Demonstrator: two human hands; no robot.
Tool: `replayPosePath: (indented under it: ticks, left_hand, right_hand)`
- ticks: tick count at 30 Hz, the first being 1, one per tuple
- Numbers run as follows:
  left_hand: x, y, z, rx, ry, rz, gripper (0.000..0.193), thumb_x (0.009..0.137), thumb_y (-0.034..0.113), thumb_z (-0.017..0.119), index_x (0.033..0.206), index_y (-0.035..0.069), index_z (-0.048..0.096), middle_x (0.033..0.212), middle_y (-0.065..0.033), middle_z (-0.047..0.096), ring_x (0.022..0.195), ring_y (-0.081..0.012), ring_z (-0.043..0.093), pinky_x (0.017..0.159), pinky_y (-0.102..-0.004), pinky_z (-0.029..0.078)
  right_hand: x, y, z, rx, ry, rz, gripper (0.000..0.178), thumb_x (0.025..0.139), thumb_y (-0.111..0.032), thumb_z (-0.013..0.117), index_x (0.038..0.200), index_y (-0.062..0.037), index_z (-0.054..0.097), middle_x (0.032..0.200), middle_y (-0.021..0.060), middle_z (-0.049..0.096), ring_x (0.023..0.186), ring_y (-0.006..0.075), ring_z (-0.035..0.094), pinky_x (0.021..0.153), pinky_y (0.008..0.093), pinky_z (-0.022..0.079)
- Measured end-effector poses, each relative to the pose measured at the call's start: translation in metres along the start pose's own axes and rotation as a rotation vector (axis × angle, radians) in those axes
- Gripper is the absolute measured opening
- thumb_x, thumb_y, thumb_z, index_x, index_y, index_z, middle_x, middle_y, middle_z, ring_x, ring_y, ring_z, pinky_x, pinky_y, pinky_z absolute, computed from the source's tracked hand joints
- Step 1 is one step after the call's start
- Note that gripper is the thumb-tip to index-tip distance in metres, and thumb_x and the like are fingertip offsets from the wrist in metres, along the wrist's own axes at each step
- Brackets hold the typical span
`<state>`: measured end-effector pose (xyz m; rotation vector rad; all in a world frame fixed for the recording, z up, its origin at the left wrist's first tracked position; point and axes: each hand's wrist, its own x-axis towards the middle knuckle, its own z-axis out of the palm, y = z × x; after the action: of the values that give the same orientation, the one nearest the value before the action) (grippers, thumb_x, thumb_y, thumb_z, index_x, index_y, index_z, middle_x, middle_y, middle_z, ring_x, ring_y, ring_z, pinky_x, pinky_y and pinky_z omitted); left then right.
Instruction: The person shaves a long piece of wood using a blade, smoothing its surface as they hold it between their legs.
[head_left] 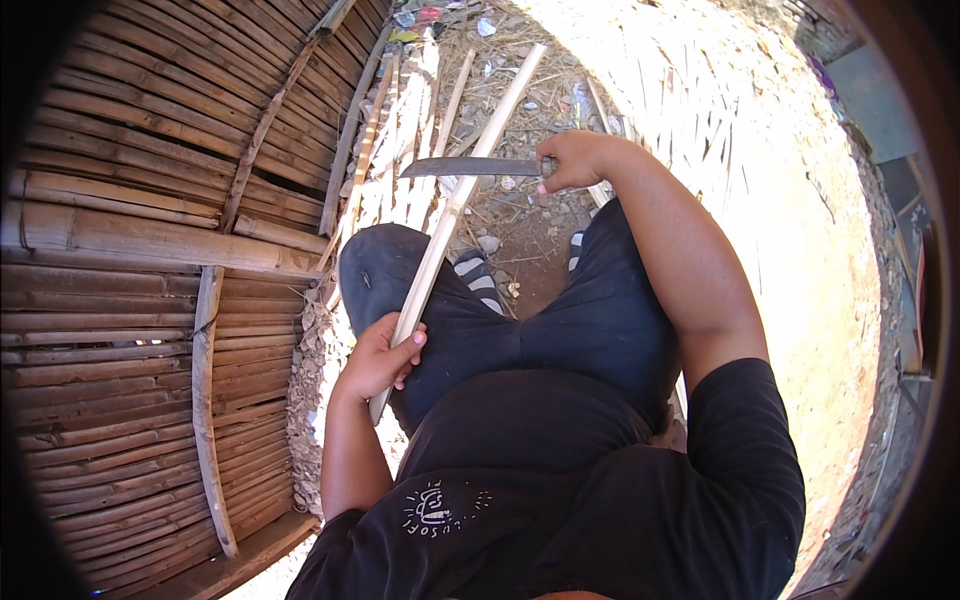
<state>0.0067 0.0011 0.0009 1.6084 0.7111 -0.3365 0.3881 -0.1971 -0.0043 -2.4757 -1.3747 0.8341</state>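
Note:
A long pale bamboo strip (432, 262) slants away from my left side, passing over my thigh toward the far ground. My left hand (385, 357) is closed round its near end, thumb on top. Farther off, my right hand (580, 163) grips the handle of a machete (475, 167) with a long dark blade. The blade points left and lies across the strip, seemingly touching it. The handle is mostly hidden by my fingers.
A bamboo slat wall (150, 240) stands close on my left. Several cut bamboo strips (400, 140) lie beyond my left knee. Dry stalks (680, 110) are spread on sunlit ground at the far right. Scraps of litter (430, 20) lie at the far end.

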Motion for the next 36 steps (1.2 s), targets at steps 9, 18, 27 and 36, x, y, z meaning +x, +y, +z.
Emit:
replayPosePath:
  ticks: [9,18,27,36]
  left_hand:
    - [0.001,-0.001,0.000,0.022,-0.011,0.032,0.031,0.101,0.031,0.066,0.115,0.005,0.060,0.072,-0.0008,0.057,0.049,-0.0068,0.047,0.043,-0.0235,0.040]
    - [-0.003,0.003,0.000,0.018,-0.003,0.020,0.034,0.098,0.034,0.071,0.111,0.005,0.061,0.073,-0.0010,0.058,0.050,-0.0078,0.049,0.045,-0.0256,0.042]
    - [-0.002,0.001,-0.001,0.021,-0.016,0.014,0.035,0.098,0.035,0.071,0.112,0.005,0.060,0.074,-0.0014,0.059,0.050,-0.0078,0.049,0.045,-0.0261,0.042]
    - [-0.004,0.003,-0.001,0.029,-0.021,0.012,0.034,0.098,0.035,0.070,0.112,0.005,0.059,0.074,-0.0009,0.059,0.050,-0.0079,0.049,0.046,-0.0259,0.043]
  right_hand:
    - [0.006,0.009,0.005,0.026,0.056,-0.061,0.062,0.079,-0.046,0.079,0.124,-0.0063,0.066,0.109,0.0218,0.070,0.108,0.0379,0.066,0.093,0.0454,0.051]
    - [0.003,0.003,0.001,0.006,0.048,-0.017,0.068,0.079,-0.046,0.080,0.129,-0.0030,0.064,0.115,0.0203,0.070,0.112,0.0368,0.066,0.095,0.0453,0.051]
    - [0.003,0.002,0.000,-0.061,0.092,-0.054,0.064,0.076,-0.046,0.082,0.120,-0.0007,0.067,0.103,0.0237,0.071,0.103,0.0389,0.068,0.090,0.0454,0.052]
    - [-0.003,-0.006,-0.005,-0.077,0.107,-0.039,0.058,0.076,-0.042,0.082,0.115,-0.0013,0.068,0.106,0.0224,0.072,0.105,0.0402,0.067,0.090,0.0478,0.053]
